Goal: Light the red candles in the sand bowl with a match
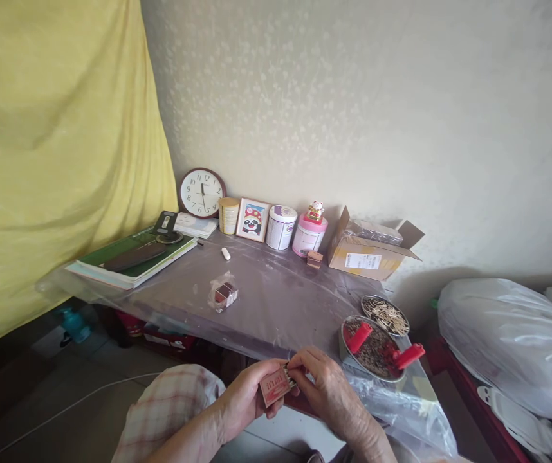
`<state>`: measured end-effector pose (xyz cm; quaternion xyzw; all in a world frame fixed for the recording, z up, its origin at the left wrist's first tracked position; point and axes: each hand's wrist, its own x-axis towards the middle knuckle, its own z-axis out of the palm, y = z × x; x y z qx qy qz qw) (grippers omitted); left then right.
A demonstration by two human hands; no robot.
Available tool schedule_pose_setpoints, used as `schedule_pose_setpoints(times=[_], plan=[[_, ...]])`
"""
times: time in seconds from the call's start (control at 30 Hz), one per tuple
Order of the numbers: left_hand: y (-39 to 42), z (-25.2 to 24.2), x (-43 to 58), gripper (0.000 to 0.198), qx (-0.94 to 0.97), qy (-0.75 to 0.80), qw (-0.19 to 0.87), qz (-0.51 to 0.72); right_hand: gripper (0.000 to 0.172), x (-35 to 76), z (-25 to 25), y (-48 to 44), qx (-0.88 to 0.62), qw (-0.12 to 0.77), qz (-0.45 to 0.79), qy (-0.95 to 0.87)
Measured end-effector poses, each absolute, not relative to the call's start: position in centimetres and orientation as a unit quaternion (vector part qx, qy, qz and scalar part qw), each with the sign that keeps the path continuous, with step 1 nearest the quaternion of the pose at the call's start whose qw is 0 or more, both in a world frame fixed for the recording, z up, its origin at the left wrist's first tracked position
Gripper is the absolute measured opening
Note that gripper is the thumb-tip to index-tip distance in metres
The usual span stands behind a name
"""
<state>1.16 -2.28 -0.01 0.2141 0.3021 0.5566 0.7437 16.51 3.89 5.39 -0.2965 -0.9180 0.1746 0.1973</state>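
My left hand (251,393) holds a small red-and-tan matchbox (275,387), tilted, above my lap at the table's front edge. Dark-tipped matches (291,375) show at the box's right end. The fingertips of my right hand (322,382) are pinched on these matches; how many they grip is hidden. To the right of my hands, a metal bowl (373,357) holds small dark pieces and two red rolls (359,337). Behind it, a second bowl (403,329) is filled with pale matchsticks (385,315).
A plastic-wrapped pack of matchboxes (223,294) lies on the covered table (276,289), with a small white object (226,253) behind it. Along the wall stand a clock (202,193), a panda picture (252,220), canisters (281,227) and an open carton (365,257). Books (134,257) lie left.
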Motion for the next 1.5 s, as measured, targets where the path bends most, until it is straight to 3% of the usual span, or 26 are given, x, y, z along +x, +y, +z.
schedule_pose_setpoints(times=[0.57, 1.1, 1.5], plan=[[-2.2, 0.4, 1.2, 0.032, 0.230, 0.333, 0.742, 0.534, 0.023, 16.7, 5.5, 4.1, -0.264, 0.173, 0.158, -0.936], [-2.0, -0.2, 1.2, 0.033, 0.219, 0.323, 0.739, 0.549, 0.016, 16.8, 4.7, 4.3, -0.187, 0.166, 0.064, -0.966], [-2.3, -0.6, 0.9, 0.033, 0.214, 0.293, 0.735, 0.572, 0.013, 17.5, 4.9, 4.5, -0.256, 0.199, 0.240, -0.915]])
